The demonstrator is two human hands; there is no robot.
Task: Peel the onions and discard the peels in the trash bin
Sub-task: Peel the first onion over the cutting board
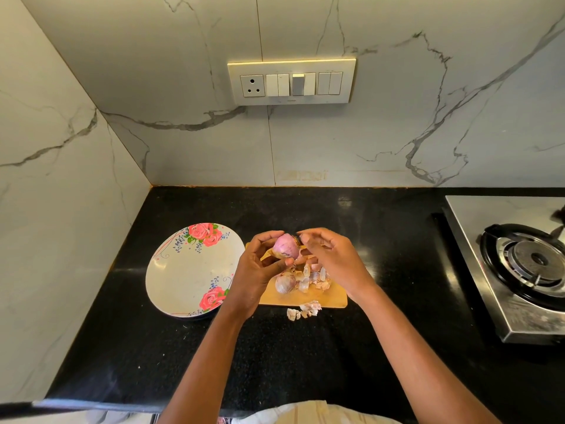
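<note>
Head view, single frame. Both of the person's forearms reach in from the near edge of the black bench [305, 362]. Left hand [256, 270] grips a pink-purple onion [286, 246] with thumb and fingers curled round it, lifted above the far left corner of the wooden cutting board [330, 296]. Right hand [333, 258] is just beside the onion's right side, fingers loosely bent and spread, the fingertips [305, 238] at the onion's top end; contact or a pinch on the skin cannot be told from this angle, and nothing is plainly held in it.

On the board, below the hands: a second onion [285, 283], paler and lying on its side near the board's left edge. A heap of loose peels [318, 278] lies just beside it to the right, partly hidden by the right hand. More peel scraps [304, 310] sit on the bench itself, touching or just off the board's near edge.

Left of the board: an oval white plate [183, 270] with red rose prints, its right rim hidden behind the left wrist.

Right end of the bench: a steel gas stove [519, 270], one burner in view, well apart from the board.

Marble-pattern wall behind, carrying a switch panel [292, 81] with one socket.
</note>
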